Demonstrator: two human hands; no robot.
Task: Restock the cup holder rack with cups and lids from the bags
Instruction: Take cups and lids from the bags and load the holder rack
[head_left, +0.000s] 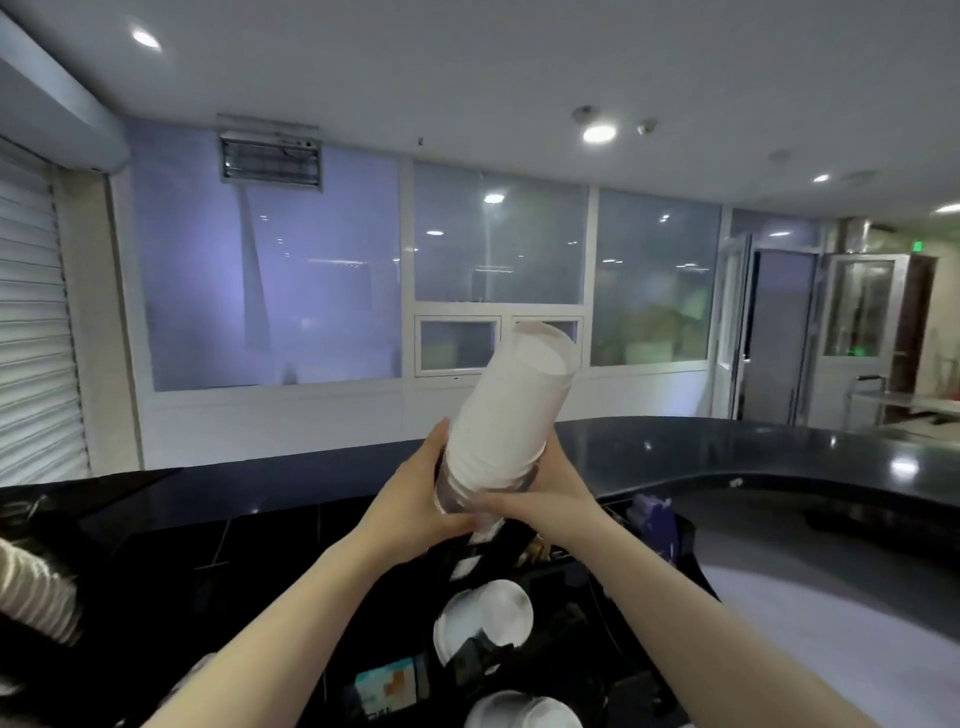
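White paper cups (511, 410), nested in a tilted stack with a clear plastic sleeve round the lower end, are held above the black counter (779, 457). Left hand (415, 499) and right hand (545, 493) both wrap their grip around the stack's base. No writing can be read; lids (485, 621) lie in the dark rack (582, 639) below

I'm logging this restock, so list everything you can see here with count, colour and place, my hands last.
cup stack: one, white, tilted, held above the rack
cup holder rack: one, black, below the hands
lids: several, white, in the rack
second cup stack: one, whitish, far left edge
counter: one, dark glossy, curving right
windows: several, frosted, back wall
left hand: grips the stack's lower end
right hand: grips the same end
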